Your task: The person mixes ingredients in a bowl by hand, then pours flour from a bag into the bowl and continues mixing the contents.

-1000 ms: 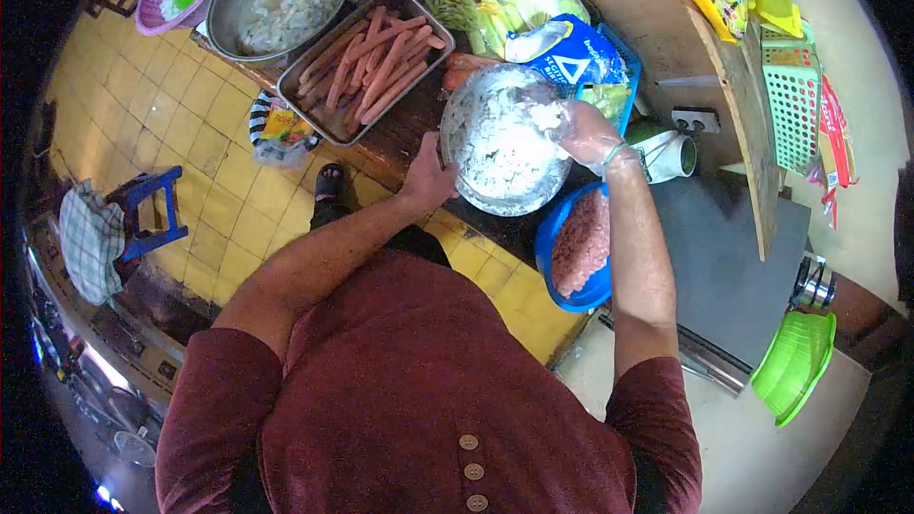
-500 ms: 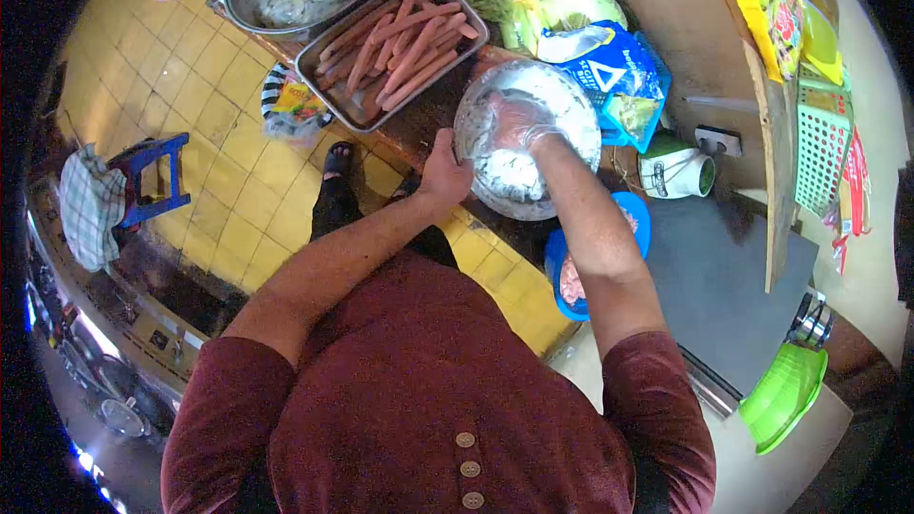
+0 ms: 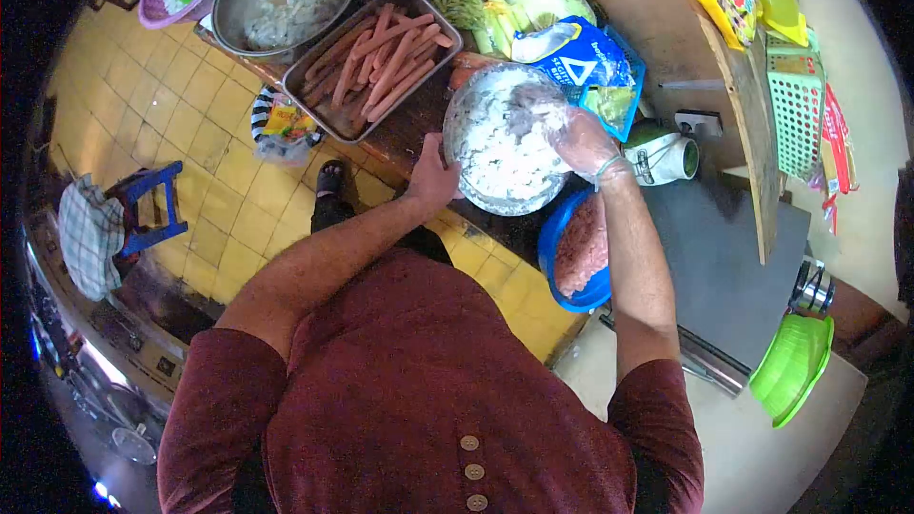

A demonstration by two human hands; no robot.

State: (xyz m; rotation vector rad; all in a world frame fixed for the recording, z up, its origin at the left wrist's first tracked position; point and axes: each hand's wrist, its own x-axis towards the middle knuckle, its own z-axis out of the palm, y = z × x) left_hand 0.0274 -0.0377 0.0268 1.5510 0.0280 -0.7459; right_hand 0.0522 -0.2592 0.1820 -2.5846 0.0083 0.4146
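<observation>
A round metal bowl (image 3: pixel 476 192) holds loose white powder, spread over its bottom and dusted up its sides. My bare left hand (image 3: pixel 435 174) grips the bowl's left rim, its thumb along the edge. On the right side, my right hand (image 3: pixel 588 146), in a clear plastic glove, is closed at the rim; its fingertips are partly hidden. Just below it, a blue basin (image 3: pixel 549 252) with pink minced meat (image 3: pixel 583 247) is partly covered by my right forearm. Left of the bowl lies a metal tray (image 3: pixel 356 136) of long reddish-brown sausage-like sticks (image 3: pixel 386 62).
Behind the bowl are a blue-and-white packet (image 3: pixel 576 52), a blue basket (image 3: pixel 624 114) and cabbages (image 3: pixel 543 0). A large pot (image 3: pixel 221 19) stands at the back left. A white-and-green container (image 3: pixel 666 160) and a dark grey surface (image 3: pixel 728 257) are on the right. A blue stool (image 3: pixel 157 195) stands on yellow tiles.
My right hand has moved from inside the powder out to the bowl's right rim. The powder now lies more spread out. My left hand stays on the left rim; the view has shifted slightly.
</observation>
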